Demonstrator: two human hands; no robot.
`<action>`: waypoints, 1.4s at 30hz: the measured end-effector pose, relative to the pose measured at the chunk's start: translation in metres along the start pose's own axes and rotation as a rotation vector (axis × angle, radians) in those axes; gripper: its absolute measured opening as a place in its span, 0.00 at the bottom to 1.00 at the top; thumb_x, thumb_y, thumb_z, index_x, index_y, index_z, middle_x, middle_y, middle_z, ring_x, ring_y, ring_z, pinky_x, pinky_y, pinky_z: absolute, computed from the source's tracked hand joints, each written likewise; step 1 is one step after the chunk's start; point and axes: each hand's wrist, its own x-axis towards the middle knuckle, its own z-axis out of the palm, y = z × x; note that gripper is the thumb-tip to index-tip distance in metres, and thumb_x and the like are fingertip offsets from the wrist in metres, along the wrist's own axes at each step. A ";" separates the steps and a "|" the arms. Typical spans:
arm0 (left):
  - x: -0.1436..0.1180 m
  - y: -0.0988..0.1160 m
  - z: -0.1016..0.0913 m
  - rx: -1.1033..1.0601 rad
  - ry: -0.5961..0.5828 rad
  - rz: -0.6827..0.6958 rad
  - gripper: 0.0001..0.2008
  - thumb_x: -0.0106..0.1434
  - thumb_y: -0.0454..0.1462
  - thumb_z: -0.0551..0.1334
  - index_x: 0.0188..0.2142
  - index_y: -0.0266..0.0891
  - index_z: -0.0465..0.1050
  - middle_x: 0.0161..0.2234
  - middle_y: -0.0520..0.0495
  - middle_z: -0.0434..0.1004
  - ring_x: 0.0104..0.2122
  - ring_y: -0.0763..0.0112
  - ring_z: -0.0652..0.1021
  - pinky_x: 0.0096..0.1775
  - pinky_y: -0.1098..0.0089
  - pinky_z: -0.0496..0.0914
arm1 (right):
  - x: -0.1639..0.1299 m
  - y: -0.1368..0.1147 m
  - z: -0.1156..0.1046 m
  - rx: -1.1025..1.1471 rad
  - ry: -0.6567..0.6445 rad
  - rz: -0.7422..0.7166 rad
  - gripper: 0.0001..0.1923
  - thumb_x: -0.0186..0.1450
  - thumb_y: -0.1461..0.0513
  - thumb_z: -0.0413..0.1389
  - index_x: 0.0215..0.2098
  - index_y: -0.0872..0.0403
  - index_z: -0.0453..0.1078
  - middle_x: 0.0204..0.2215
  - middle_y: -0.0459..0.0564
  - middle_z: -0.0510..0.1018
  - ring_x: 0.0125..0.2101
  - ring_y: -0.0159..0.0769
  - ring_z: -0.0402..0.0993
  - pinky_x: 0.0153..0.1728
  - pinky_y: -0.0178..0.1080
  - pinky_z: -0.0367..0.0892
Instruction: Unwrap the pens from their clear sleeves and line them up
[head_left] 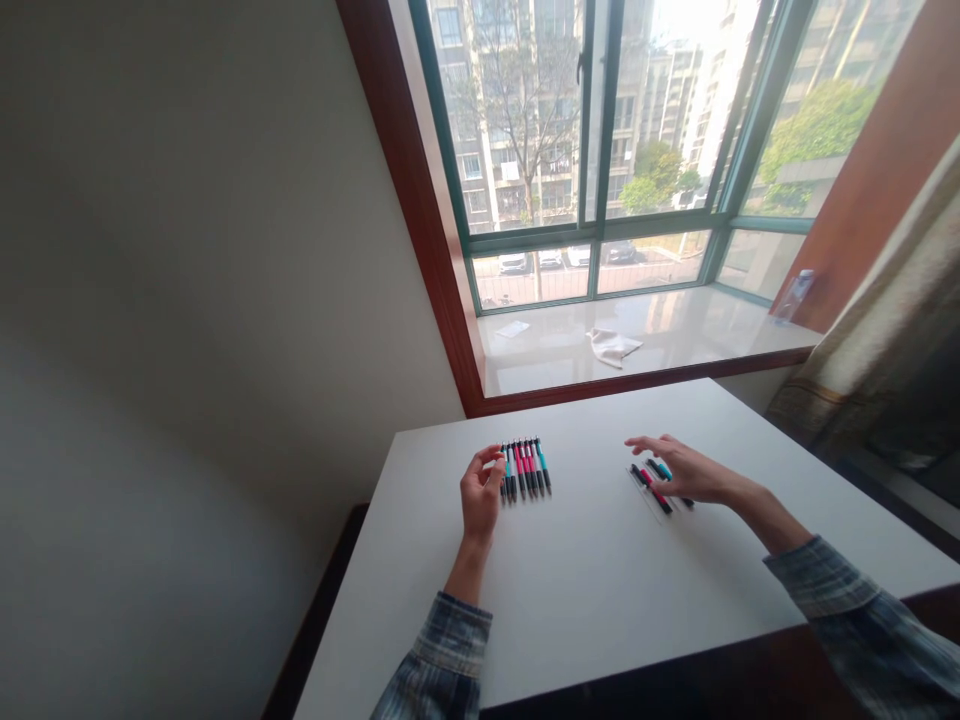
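On the white table (pixel 585 560), several click pens (pixel 527 468) lie side by side in a neat row, with teal, red and white barrels and dark grips. My left hand (pixel 480 492) is at the row's left end, fingers curled and thumb against the leftmost pen, whose upper part is partly hidden. To the right, my right hand (pixel 686 470) hovers with fingers spread over a loose group of pens, among them a red and black pen (pixel 654 490). Part of that group is hidden under the palm.
Beyond the table a window sill holds a white cloth (pixel 613 347), a flat paper-like piece (pixel 513 328) and a clear plastic bottle (pixel 793 296). A grey wall (pixel 225 300) rises at the left. A curtain (pixel 862 310) hangs at the right.
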 end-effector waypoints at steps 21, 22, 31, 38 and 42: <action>-0.002 0.001 0.000 0.005 -0.017 -0.003 0.17 0.61 0.45 0.66 0.47 0.40 0.79 0.45 0.44 0.80 0.38 0.67 0.78 0.39 0.69 0.71 | 0.008 -0.008 0.003 -0.056 0.113 -0.025 0.29 0.62 0.63 0.61 0.61 0.46 0.69 0.48 0.52 0.81 0.48 0.47 0.76 0.48 0.48 0.75; -0.002 0.003 0.001 0.007 -0.042 0.004 0.17 0.61 0.45 0.66 0.47 0.40 0.79 0.45 0.44 0.80 0.38 0.67 0.78 0.39 0.69 0.71 | 0.008 -0.018 0.005 -0.060 0.175 -0.036 0.28 0.63 0.62 0.61 0.62 0.47 0.68 0.49 0.53 0.80 0.48 0.48 0.76 0.48 0.50 0.75; -0.019 0.021 0.016 -0.006 -0.582 0.026 0.16 0.61 0.46 0.70 0.42 0.39 0.74 0.40 0.44 0.80 0.33 0.70 0.77 0.36 0.69 0.70 | 0.016 -0.133 0.065 -0.048 0.429 -0.293 0.32 0.64 0.63 0.63 0.65 0.46 0.64 0.52 0.56 0.78 0.50 0.51 0.74 0.51 0.55 0.74; -0.023 0.020 0.019 0.024 -0.670 0.024 0.16 0.61 0.45 0.72 0.40 0.39 0.71 0.34 0.48 0.77 0.32 0.71 0.75 0.35 0.70 0.68 | 0.023 -0.145 0.083 -0.033 0.482 -0.331 0.31 0.65 0.66 0.62 0.64 0.48 0.64 0.51 0.56 0.78 0.49 0.50 0.74 0.49 0.55 0.75; -0.022 0.019 0.019 0.093 -0.679 0.061 0.15 0.61 0.45 0.71 0.38 0.38 0.73 0.33 0.49 0.75 0.31 0.72 0.74 0.34 0.71 0.67 | 0.023 -0.146 0.089 -0.021 0.456 -0.369 0.30 0.67 0.66 0.61 0.65 0.47 0.63 0.53 0.55 0.77 0.49 0.48 0.74 0.49 0.53 0.75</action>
